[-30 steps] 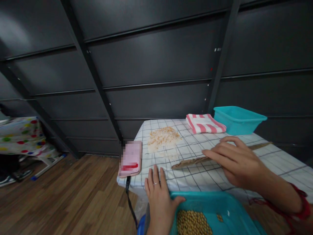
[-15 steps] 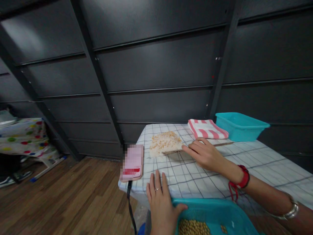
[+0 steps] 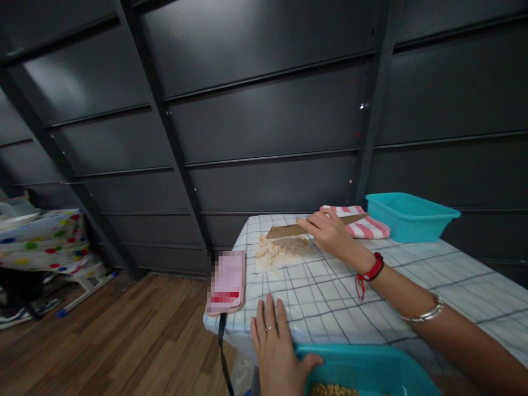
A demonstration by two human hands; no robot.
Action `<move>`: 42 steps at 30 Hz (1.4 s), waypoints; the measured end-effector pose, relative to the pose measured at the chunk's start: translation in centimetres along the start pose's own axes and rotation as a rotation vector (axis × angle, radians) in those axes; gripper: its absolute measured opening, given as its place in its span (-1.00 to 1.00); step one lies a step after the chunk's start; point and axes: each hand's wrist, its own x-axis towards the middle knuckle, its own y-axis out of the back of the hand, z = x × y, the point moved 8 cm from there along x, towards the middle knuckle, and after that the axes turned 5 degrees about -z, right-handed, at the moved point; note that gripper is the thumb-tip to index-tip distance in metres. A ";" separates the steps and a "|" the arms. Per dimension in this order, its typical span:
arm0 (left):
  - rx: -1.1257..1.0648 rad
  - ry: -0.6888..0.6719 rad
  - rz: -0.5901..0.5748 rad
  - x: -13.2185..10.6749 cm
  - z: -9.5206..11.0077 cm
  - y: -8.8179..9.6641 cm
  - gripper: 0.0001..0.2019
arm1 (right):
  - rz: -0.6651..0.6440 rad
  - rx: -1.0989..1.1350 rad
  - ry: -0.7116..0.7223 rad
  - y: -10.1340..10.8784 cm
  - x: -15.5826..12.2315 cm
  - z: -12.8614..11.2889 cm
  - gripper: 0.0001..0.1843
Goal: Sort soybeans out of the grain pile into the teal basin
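Cardboard strip [image 3: 286, 231] over grain pile [image 3: 274, 254]
Right hand [image 3: 328, 232] grips it; left hand [image 3: 275, 346] lies flat at the table's [image 3: 330, 297] near edge.

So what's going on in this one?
A person works at a table with a checked cloth. The right hand holds a long brown strip at the far edge of a pale pile of flakes. The left hand lies flat beside a teal tub of beans, thumb on its rim. A pink phone lies near the table's corner.
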 end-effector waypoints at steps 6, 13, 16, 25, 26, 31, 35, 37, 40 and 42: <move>0.001 -0.035 -0.020 0.1 -0.3 -1.4 -0.05 | 0.047 0.027 -0.045 -1.8 -1.6 0.5 -0.67; 0.045 0.040 0.048 0.1 1.1 0.0 -0.10 | 0.049 0.089 -0.024 -1.5 -2.4 0.6 -0.64; 0.046 0.027 0.054 0.1 1.2 -0.1 -0.10 | 0.058 0.104 -0.010 -1.0 -2.3 0.4 -0.65; 0.020 0.009 0.100 0.0 0.9 -0.3 -0.10 | 0.047 0.122 0.019 -1.0 -2.4 0.2 -0.62; 0.023 0.009 0.102 0.0 0.9 -0.2 -0.08 | 0.047 0.125 0.020 -0.9 -2.5 0.3 -0.62; 0.034 0.015 0.110 0.0 1.1 -0.1 -0.05 | 0.070 0.117 -0.010 -0.2 -2.6 1.0 -0.61; 0.033 0.005 0.110 0.0 1.0 -0.3 -0.04 | 0.057 0.108 -0.002 -0.4 -2.5 0.7 -0.61; 0.030 -0.003 0.097 0.0 0.5 -0.7 -0.05 | 0.051 0.110 0.019 -0.5 -2.4 0.4 -0.61; 0.012 -0.051 0.035 0.2 -0.1 -1.6 -0.06 | 0.052 0.119 0.044 -0.1 -2.4 0.3 -0.63; 0.004 -0.059 0.015 0.2 -0.4 -1.9 -0.05 | 0.061 0.126 0.053 0.3 -2.5 0.5 -0.63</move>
